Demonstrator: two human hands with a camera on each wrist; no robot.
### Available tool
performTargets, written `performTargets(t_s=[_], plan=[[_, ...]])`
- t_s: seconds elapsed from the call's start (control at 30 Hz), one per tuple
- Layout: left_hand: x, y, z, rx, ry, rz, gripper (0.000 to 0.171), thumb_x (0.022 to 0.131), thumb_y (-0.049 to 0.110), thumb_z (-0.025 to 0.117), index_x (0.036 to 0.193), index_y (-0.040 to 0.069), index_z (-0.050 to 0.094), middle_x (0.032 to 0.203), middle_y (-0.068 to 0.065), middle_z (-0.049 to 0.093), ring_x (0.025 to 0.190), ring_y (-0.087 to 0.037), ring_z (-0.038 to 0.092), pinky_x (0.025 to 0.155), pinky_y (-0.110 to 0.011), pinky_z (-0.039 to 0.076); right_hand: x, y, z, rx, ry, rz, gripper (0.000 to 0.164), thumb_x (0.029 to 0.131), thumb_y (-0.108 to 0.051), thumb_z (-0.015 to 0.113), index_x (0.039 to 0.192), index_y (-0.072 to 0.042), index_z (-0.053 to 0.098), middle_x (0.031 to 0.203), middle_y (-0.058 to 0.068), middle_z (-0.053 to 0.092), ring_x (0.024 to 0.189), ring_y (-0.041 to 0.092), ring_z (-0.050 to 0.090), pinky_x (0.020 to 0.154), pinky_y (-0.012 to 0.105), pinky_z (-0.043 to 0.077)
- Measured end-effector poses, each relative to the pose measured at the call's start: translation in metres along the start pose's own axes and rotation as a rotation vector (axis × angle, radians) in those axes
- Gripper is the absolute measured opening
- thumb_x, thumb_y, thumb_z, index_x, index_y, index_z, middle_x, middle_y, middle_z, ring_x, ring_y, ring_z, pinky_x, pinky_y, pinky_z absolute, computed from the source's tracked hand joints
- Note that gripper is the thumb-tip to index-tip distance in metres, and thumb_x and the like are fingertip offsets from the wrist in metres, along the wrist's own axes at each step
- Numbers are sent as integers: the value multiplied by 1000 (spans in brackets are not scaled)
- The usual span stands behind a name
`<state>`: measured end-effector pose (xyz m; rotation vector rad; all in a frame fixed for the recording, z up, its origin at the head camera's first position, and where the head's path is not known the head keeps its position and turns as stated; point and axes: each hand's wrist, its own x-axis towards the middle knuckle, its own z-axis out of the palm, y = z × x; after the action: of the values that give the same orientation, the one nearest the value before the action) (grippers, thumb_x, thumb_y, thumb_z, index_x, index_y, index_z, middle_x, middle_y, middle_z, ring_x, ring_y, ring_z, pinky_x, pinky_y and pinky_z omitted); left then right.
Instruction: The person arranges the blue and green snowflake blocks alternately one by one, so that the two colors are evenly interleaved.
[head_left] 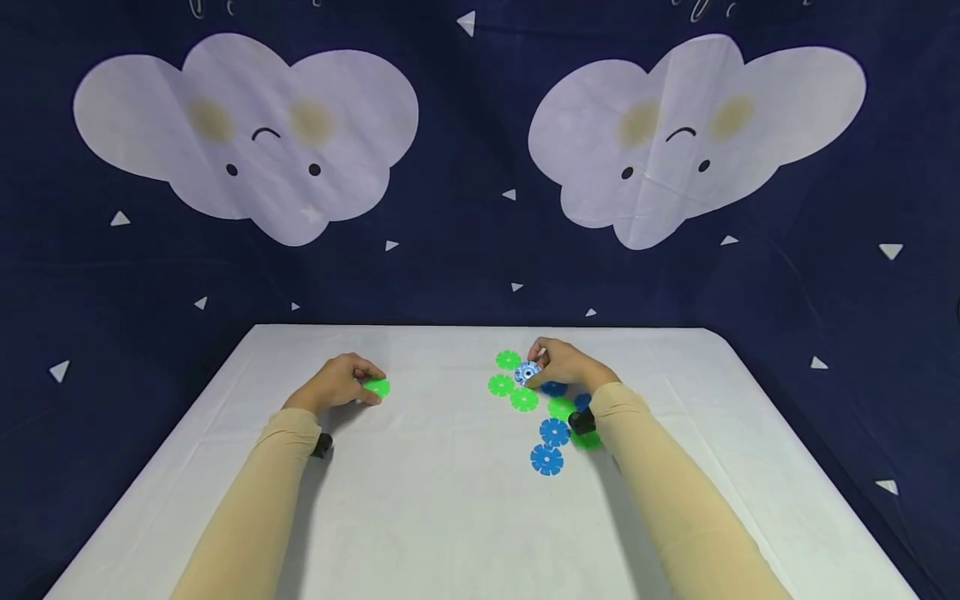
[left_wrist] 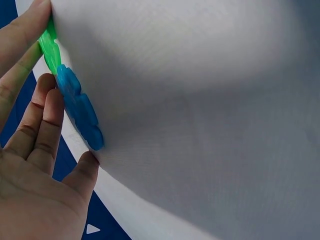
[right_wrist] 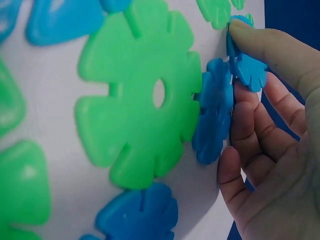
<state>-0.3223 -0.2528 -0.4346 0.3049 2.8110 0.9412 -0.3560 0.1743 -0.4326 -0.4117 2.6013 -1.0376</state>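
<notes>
- Sleeves [head_left: 247, 517], two, beige, reaching in from the near edge over a white table [head_left: 420, 508]; a small black device at each wrist.
- Nearest blue disc [head_left: 538, 460], one, notched rim, flat on the table, right of centre.
- Second blue disc [head_left: 549, 433], one, just beyond the nearest, lying flat.
- Green disc by the right wrist [head_left: 587, 441], one, partly covered by the sleeve and black device.
- Further discs under and beside the right forearm: one green [head_left: 558, 408], two blue [head_left: 553, 389], partly hidden.
- Left hand [head_left: 337, 385], one, well apart from the main group; thumb and forefinger clamped on a green disc [head_left: 377, 388], seen edge-on in the left wrist view. Whether this disc is lifted cannot be told.
- Blue disc by the left hand [left_wrist: 80, 107], one, against the end of that green disc, beside the remaining fingers.
- Green discs, three, clustered left of the right hand: near [head_left: 523, 400], middle [head_left: 500, 385], far [head_left: 507, 360].
- Right hand [head_left: 568, 367], one; thumb and fingertips pinching a blue disc [right_wrist: 248, 67], tilted, above the far part of the group.
- Backdrop [head_left: 465, 275], one, dark blue cloth with pale clouds and small white triangles, behind the table.
</notes>
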Motion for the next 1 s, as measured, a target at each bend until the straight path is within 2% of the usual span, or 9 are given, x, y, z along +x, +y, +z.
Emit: performTargets(t_s=[0.17, 0.27, 0.5, 0.6, 0.9, 1.0], plan=[[0, 2, 0, 13, -12, 11, 47, 81, 14, 95, 124, 2, 78, 124, -18, 72, 117, -36, 62, 109, -58, 50, -2, 1, -3, 19, -18, 2, 47, 90, -17, 87, 129, -6, 63, 95, 2, 55, 90, 19, 53, 84, 33, 46], [0, 2, 0, 16, -16, 23, 47, 81, 14, 94, 124, 2, 78, 125, -19, 72, 118, -37, 63, 110, -60, 50, -2, 2, -3, -3, -23, 1, 49, 89, -19, 89, 130, -8, 66, 99, 2, 58, 94, 19, 54, 87, 33, 47], [-1, -6, -1, 22, -14, 39, 46, 80, 14, 95, 121, 2, 79, 118, -16, 73, 110, -32, 62, 104, -56, 51, -2, -4, -1, -64, -13, -2, 48, 89, -20, 90, 132, -9, 71, 110, 7, 66, 100, 22, 59, 94, 37, 53], [-1, -4, -1, 33, -9, 45, 46, 80, 15, 95, 121, 3, 79, 119, -16, 73, 111, -33, 62, 104, -55, 52, 0, -2, -1, -92, 3, 2, 49, 88, -24, 91, 132, -9, 73, 115, 8, 70, 104, 22, 63, 98, 39, 56], [-1, -1, 1, 61, 9, 90, 45, 80, 16, 95, 120, 2, 80, 118, -17, 72, 112, -34, 66, 102, -54, 55, 1, 6, -2, -156, 41, -61, 51, 87, -32, 90, 127, -4, 77, 102, 4, 73, 91, 16, 61, 85, 31, 55], [-2, -3, 0, 88, 8, 100, 46, 80, 17, 95, 120, 2, 80, 117, -16, 71, 109, -32, 65, 101, -53, 55, 2, 6, -1, -153, 48, -73, 51, 87, -34, 90, 127, -4, 77, 102, 4, 74, 92, 17, 62, 85, 31, 55]])
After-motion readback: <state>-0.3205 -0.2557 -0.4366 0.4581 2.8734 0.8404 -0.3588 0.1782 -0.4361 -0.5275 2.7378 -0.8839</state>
